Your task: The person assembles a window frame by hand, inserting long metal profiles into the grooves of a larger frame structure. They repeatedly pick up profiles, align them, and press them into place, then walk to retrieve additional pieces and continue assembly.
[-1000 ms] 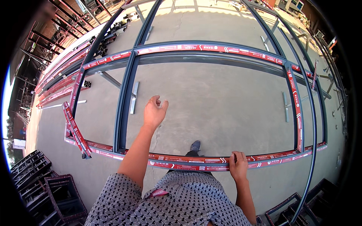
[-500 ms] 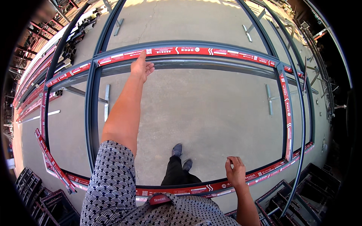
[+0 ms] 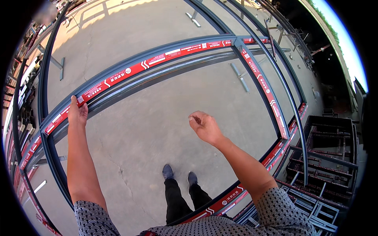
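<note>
Cracked grey concrete floor (image 3: pixel 157 129) underlies a large grey metal frame with red tape strips (image 3: pixel 157 63). Left hand (image 3: pixel 77 113) clasps its far rail; right hand (image 3: pixel 203 126) hovers inside, loosely curled, holding nothing.

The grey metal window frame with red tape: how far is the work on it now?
Done: the grey metal window frame with red tape looks assembled, corners joined. In hand: the left hand grips its far rail; the right hand hangs free above the concrete floor, holding nothing. Left: the red tape is not yet peeled off.
</note>
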